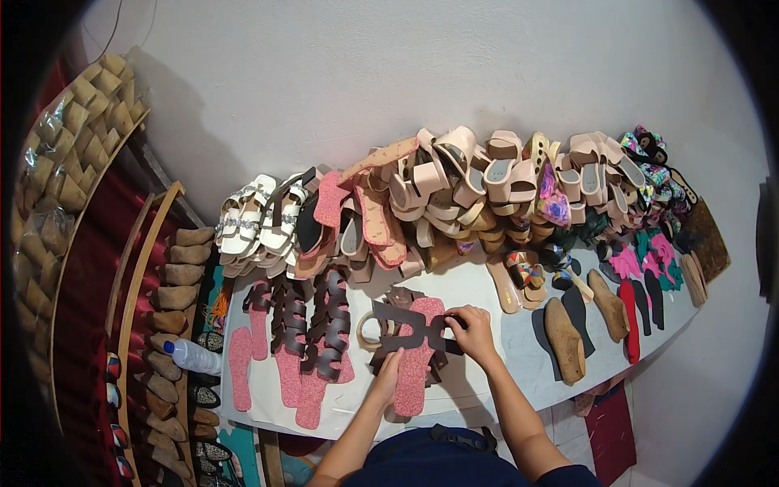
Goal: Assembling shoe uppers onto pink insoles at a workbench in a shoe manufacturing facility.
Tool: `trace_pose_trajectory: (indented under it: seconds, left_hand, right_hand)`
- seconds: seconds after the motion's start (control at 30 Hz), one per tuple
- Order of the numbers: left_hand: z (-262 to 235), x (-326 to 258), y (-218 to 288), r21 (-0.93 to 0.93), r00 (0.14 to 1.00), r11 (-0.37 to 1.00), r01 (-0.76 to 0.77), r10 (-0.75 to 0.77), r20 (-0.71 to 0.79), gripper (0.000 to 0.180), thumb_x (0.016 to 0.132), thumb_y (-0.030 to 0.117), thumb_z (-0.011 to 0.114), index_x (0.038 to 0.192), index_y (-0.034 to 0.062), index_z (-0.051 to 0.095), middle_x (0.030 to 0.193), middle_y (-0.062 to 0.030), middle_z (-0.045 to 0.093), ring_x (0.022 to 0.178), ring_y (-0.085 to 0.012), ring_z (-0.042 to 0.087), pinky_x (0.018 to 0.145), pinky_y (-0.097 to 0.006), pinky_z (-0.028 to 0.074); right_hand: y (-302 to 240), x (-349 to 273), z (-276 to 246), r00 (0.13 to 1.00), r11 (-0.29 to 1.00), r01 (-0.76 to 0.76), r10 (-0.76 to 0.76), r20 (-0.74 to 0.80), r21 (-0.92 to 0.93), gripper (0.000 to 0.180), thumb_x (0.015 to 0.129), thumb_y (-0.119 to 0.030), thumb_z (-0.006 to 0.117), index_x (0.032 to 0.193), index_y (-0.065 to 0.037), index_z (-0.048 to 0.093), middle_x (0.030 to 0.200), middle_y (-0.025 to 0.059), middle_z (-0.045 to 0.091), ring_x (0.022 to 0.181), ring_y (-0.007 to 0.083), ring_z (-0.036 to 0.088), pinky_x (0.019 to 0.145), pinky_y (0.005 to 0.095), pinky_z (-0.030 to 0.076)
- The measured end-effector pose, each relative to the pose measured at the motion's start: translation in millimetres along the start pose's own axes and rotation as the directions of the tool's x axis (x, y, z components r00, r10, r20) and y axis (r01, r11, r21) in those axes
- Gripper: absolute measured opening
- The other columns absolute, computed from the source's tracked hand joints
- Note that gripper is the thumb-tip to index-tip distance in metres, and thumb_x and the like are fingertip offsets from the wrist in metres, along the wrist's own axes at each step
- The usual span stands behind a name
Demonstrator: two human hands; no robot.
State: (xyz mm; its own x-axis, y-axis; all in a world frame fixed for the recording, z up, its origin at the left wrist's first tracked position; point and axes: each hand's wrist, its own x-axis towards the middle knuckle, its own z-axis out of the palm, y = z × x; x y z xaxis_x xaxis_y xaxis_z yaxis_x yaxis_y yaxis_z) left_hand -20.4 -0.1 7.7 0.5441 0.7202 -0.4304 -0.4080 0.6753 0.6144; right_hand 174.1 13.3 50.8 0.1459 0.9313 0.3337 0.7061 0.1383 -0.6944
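A dark brown sandal upper [404, 316], cut in an X shape, is held across a pink speckled insole [411, 388]. My left hand [389, 375] is closed at the left edge, gripping the upper's lower left strap close against the insole. With closed fingers, my right hand [472, 331] pinches the upper's right side. Beneath and behind the insole lies a pile of dark brown upper pieces [403, 294], partly hidden. A roll of tape [370, 331] rests beside the pile, left of the held upper.
Pink insoles with woven brown straps [325, 357] lie to the left. Finished sandals [462, 174] are heaped along the wall. Wooden shoe lasts [565, 341] and dark soles [577, 318] sit at right. A water bottle [195, 357] lies by a rack of lasts [174, 299].
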Motion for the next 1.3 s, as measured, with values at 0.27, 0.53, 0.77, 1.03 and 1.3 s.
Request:
trace_pose_trajectory:
  seconds: [0.27,0.53,0.77,1.03,1.3]
  left_hand:
    - [9.2,-5.4,-5.7,0.125,0.988,0.987,-0.101,0.115,-0.107,0.047,0.089,0.043,0.024,0.109,0.0042,0.043,0.091,-0.0102,0.058,0.070,-0.0198,0.060,0.059,-0.030,0.049]
    - [4.8,-3.2,-1.5,0.172,0.997,0.982,-0.073,0.077,-0.019,0.070,0.083,0.058,0.011,0.113,0.0048,0.044,0.091,-0.0112,0.058,0.070,-0.0202,0.059,0.061,-0.031,0.049]
    - [8.2,-6.2,-2.3,0.158,0.982,0.980,-0.122,0.142,-0.121,0.069,0.084,0.057,0.011,0.109,0.0044,0.047,0.088,-0.0118,0.059,0.069,-0.0200,0.058,0.059,-0.032,0.049]
    - [14.5,-7.4,2.7,0.143,0.954,0.968,-0.205,0.231,-0.192,0.066,0.085,0.055,0.013,0.104,0.0021,0.049,0.082,-0.0131,0.059,0.066,-0.0205,0.059,0.056,-0.031,0.050]
    - [-5.1,11.3,-16.8,0.484,0.812,0.829,-0.282,0.475,-0.339,0.050,0.090,0.041,0.026,0.101,-0.0023,0.048,0.088,-0.0087,0.055,0.078,-0.0146,0.053,0.070,-0.026,0.043]
  right_hand:
    - [2.2,0.8,0.7,0.999,0.996,-0.016,0.012,0.044,0.092,0.013,0.073,-0.019,0.059,0.082,-0.011,0.061,0.076,0.0038,0.057,0.076,0.0203,0.053,0.076,0.0336,0.032]
    - [-4.3,3.0,-3.2,0.996,0.996,0.017,-0.024,0.084,0.083,0.014,0.073,-0.019,0.060,0.084,-0.012,0.061,0.079,0.0042,0.055,0.081,0.0221,0.051,0.080,0.0351,0.032]
    - [-36.3,-15.0,-7.6,0.948,0.897,0.156,-0.254,-0.193,-0.414,0.027,0.068,-0.014,0.060,0.095,-0.013,0.056,0.091,0.0096,0.048,0.086,0.0264,0.046,0.079,0.0384,0.032]
    - [-37.8,-42.3,4.7,0.990,0.965,0.138,-0.139,0.010,-0.224,0.031,0.067,-0.010,0.061,0.097,-0.004,0.052,0.089,0.0123,0.049,0.078,0.0283,0.050,0.066,0.0364,0.042]
    - [-32.7,-39.3,16.4,0.975,0.885,-0.210,0.160,0.153,0.415,0.034,0.072,-0.003,0.058,0.104,-0.001,0.047,0.096,0.0136,0.055,0.085,0.0226,0.058,0.074,0.0304,0.048]
